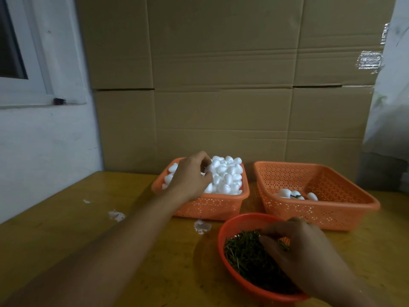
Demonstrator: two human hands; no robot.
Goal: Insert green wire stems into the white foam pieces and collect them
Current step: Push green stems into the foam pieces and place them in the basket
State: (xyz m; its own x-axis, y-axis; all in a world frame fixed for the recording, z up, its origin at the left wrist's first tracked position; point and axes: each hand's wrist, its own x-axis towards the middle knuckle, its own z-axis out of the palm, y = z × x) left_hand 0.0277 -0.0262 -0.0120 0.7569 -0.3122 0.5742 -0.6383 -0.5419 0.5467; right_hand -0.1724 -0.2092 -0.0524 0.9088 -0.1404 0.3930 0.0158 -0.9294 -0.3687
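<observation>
The left hand [192,176] is curled down into the heaped white foam pieces [228,176], and one piece seems to be pinched at its fingertips. These are held in a square orange basket [210,207] beneath that hand. The right hand [303,249] is lowered into a round orange bowl [223,231] of green wire stems [245,253], with fingers curled and stems pinched. Beyond the right hand, a larger orange basket [345,196] is seen, in which a few finished foam pieces [294,194] lie.
</observation>
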